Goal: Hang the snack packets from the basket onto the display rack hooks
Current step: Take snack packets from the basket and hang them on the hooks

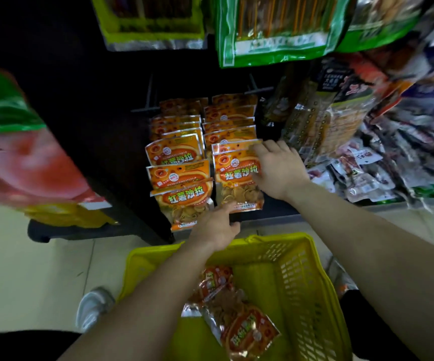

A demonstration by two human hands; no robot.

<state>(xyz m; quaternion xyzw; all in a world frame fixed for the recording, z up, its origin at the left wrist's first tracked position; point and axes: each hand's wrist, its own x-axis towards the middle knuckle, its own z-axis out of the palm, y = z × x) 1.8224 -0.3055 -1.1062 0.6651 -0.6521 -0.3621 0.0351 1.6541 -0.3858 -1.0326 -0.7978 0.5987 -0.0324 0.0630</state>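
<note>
Your right hand (279, 170) rests on the front orange packet (238, 175), up past the basket (302, 282). I cannot tell if this grip pinches it. Your left hand (217, 226), grip open, touches the packet's bottom edge. Push the packet's hole all the way onto the hook, then smooth it flat. The yellow basket holds a few more packets (239, 316).

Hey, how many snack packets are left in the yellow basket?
2 visible: the far packet lies toward the far end of the basket, the near packet closer to the camera. They overlap, so more may be hidden beneath.
</note>
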